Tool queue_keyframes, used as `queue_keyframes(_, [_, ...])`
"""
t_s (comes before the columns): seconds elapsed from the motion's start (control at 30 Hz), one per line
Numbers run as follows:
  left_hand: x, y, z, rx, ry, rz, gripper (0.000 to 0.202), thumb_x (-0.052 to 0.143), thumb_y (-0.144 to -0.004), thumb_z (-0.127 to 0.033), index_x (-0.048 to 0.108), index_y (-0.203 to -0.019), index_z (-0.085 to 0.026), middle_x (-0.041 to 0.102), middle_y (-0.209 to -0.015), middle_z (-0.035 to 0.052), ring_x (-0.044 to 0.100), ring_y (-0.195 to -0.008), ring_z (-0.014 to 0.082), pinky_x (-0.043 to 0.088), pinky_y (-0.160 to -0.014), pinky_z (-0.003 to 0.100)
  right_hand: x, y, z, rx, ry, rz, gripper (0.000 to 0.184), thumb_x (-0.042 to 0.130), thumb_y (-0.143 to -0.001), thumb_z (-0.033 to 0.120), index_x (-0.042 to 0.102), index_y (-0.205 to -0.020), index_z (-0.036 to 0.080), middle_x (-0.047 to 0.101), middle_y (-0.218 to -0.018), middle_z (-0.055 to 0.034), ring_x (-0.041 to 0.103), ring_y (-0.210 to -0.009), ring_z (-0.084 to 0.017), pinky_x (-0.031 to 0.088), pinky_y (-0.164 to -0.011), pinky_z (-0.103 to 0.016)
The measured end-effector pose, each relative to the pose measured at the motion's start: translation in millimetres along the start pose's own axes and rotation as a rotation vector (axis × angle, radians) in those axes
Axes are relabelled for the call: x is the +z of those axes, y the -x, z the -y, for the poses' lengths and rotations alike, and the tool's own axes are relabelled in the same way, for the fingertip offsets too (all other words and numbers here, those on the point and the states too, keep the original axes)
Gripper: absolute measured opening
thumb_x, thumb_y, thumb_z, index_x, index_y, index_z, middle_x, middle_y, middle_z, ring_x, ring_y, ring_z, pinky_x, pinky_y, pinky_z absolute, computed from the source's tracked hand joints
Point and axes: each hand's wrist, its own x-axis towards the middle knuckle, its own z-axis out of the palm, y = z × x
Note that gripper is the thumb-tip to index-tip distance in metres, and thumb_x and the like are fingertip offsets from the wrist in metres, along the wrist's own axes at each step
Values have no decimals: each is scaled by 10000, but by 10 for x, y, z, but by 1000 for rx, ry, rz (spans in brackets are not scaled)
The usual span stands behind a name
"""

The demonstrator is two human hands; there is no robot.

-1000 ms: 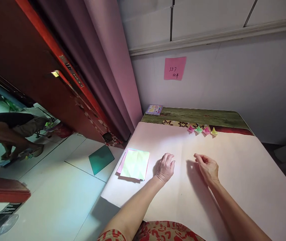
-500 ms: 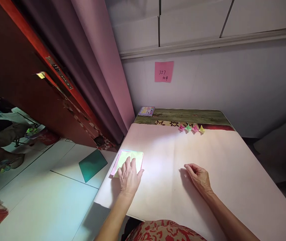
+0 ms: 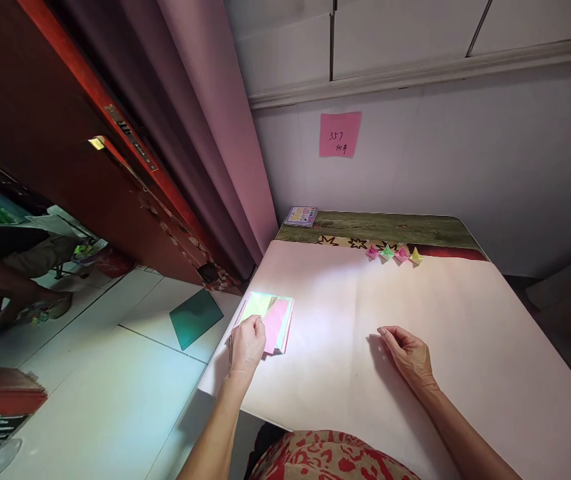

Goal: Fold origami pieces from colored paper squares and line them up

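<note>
On the left of the paper-covered table lies a stack of square coloured paper point(image 3: 258, 305), yellow-green, pale green and pink. My left hand point(image 3: 248, 341) is closed in a pinch over its near left part, on a sheet of pink paper point(image 3: 276, 325) that slants across the stack. The pinched edge is partly hidden by my fingers. My right hand point(image 3: 409, 355) rests over the table to the right, fingers curled with thumb and fingertips together and nothing visible in them. Several small folded paper pieces point(image 3: 387, 252), pink, green and yellow, stand in a row at the far edge of the covering.
White paper point(image 3: 335, 373) covers most of the table. Printed cards point(image 3: 301, 216) lie at its far left corner. A pink note point(image 3: 339, 135) is on the wall. A green sheet point(image 3: 196, 319) lies on the floor. Another person's legs point(image 3: 10, 280) show beyond the door point(image 3: 130, 180).
My left hand has gone from lying spread on the stack to a pinch near its left side. Pink paper now shows across the stack. My right hand keeps its pose; the view shifted slightly.
</note>
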Motion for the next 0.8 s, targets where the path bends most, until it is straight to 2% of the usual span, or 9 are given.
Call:
queue_keyframes(0.1, [-51,8,-105,174,-57,-242,262,446,-910,-160,655,-753,-174,699,-769,83,654,-749,211,455,-755,337,10,7,17,-4,6,-11,406,573,-838,580,729,-787,209,659,-649,-6,591,-621,-171,462,-582,-250])
queue_keyframes(0.2, [40,45,-361,605,8,-419,250,444,-921,-115,678,-982,-181,727,-998,100,663,-988,233,407,-1019,443,42,32,92,-63,-34,-53,381,582,-844,554,726,-875,203,670,-700,-12,586,-603,-154,484,-590,-249])
queue_keyframes(0.3, [309,114,-675,1014,87,-407,340,455,-910,-80,617,-1189,-189,687,-1190,106,611,-1152,237,327,-1124,522,91,72,213,-188,-21,-94,417,595,-856,491,658,-1161,215,685,-833,-20,562,-549,-121,501,-570,-249])
queue_keyframes(0.37, [534,165,-834,1173,100,-329,359,448,-915,-78,592,-1221,-200,678,-1212,99,601,-1172,225,332,-1127,534,112,95,267,-268,66,-129,523,604,-855,437,546,-1334,235,688,-973,-41,577,-567,-116,519,-567,-252])
queue_keyframes(0.47, [803,232,-933,1244,97,-165,318,431,-938,-97,589,-1195,-197,690,-1150,86,617,-1133,193,382,-1107,493,102,112,248,-363,242,-141,601,532,-879,300,402,-1465,272,640,-1210,-73,621,-646,-125,532,-542,-253])
queue_keyframes(0.57, [933,282,-893,1300,101,-29,305,432,-948,-108,578,-1200,-200,680,-1150,87,606,-1150,180,410,-1089,440,66,107,143,-423,398,-111,550,402,-875,135,516,-1389,294,557,-1370,-70,662,-722,-127,526,-527,-245])
queue_keyframes(0.63, [970,303,-834,1298,137,32,300,455,-956,-146,561,-1230,-202,671,-1179,88,592,-1174,178,417,-1085,405,49,92,73,-432,461,-73,489,384,-866,93,659,-1218,292,550,-1390,-47,677,-758,-124,521,-552,-235])
queue_keyframes(0.7, [994,309,-778,1252,176,76,337,509,-954,-234,527,-1289,-195,650,-1236,96,567,-1216,188,404,-1103,396,46,72,23,-423,497,-22,432,409,-858,85,722,-1071,293,592,-1345,-20,680,-769,-121,507,-569,-223])
queue_keyframes(0.8, [1024,287,-723,1140,176,113,575,609,-897,-404,437,-1397,-179,568,-1369,127,500,-1307,238,355,-1146,453,51,44,-24,-411,525,28,465,447,-797,43,728,-1047,316,663,-1233,12,679,-793,-132,485,-569,-219])
